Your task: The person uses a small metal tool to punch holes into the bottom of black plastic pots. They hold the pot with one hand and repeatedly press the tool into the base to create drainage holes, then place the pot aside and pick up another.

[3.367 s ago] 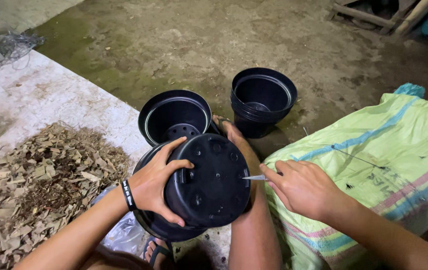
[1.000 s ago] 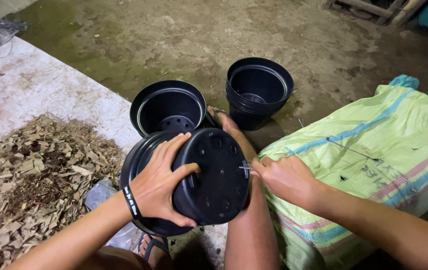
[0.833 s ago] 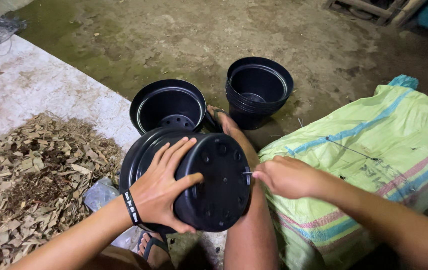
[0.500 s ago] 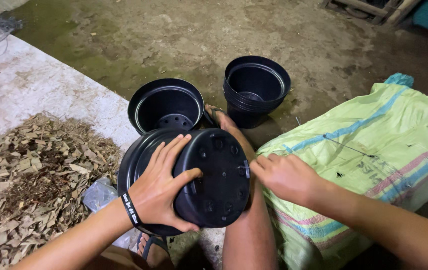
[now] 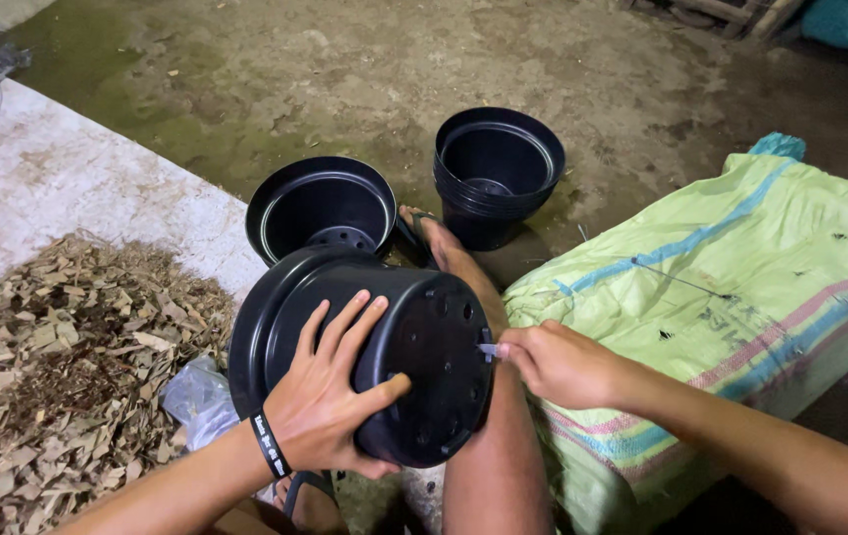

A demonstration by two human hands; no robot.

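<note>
My left hand (image 5: 330, 396) grips a black plastic pot (image 5: 414, 347) turned on its side, its holed bottom facing right. My right hand (image 5: 558, 362) pinches a small thin pointed tool (image 5: 488, 348) against the edge of the pot's bottom. The pot rests over my leg (image 5: 488, 426). A black wristband sits on my left wrist.
An upright black pot (image 5: 320, 203) stands just beyond the held one, and a stack of black pots (image 5: 496, 168) stands farther right. A green woven sack (image 5: 731, 277) lies on the right. Dry leaf litter (image 5: 57, 367) covers a pale sheet on the left. The ground is bare dirt.
The pot has rolled so its side wall faces me more and the bottom turns right. My right hand stays at the bottom's edge with the tool.
</note>
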